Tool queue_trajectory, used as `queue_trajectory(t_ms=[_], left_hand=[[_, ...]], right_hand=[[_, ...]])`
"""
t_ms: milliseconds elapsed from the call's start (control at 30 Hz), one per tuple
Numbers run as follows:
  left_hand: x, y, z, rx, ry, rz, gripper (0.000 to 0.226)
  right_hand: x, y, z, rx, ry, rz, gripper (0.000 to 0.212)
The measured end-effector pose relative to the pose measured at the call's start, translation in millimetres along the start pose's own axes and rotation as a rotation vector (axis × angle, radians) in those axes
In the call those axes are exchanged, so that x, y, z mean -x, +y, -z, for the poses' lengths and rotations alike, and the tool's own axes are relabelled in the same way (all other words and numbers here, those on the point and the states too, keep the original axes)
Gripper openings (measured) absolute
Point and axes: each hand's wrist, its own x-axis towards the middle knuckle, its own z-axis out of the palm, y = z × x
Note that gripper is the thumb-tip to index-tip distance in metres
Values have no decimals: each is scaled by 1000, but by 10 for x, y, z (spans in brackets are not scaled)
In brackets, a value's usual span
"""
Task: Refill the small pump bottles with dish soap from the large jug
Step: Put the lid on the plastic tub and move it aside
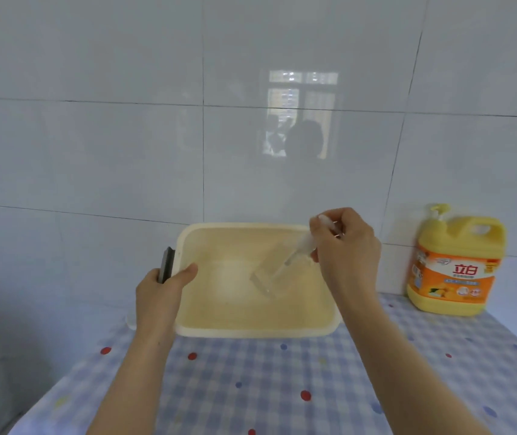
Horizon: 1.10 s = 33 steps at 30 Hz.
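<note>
A cream plastic tub [251,332] sits at the back of the bench [251,387], its far rim close against the tiled wall [125,136]. The right hand [345,249] pinches the pump head of a small clear pump bottle [277,271], which hangs tilted over the tub's inside, base down and to the left. The left hand [160,296] is curled round a dark flat object [166,265] (what it is I cannot tell), thumb at the tub's left rim. The checked, dotted cloth lies open in front of the tub between the forearms; the bench's left edge falls away just beside the left forearm. The large yellow jug [456,265] stands upright by the wall, well apart to the tub's right. Its orange label reads 立白 in red; the smaller print is blurred.
</note>
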Motion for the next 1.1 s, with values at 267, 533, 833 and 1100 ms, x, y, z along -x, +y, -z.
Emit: queue_trajectory(t_ms=[267, 533, 833, 1100], left_hand=[[405, -190, -384, 10, -141, 10, 20], [396, -292, -357, -21, -145, 14, 21], [310, -294, -279, -44, -173, 7, 27], [82, -194, -102, 49, -70, 5, 18]], right_hand=[[385, 542, 118, 112, -228, -279, 11], [295, 877, 124, 468, -602, -336, 21], [335, 789, -45, 761, -925, -41, 34], [-134, 404, 172, 104, -114, 94, 24]])
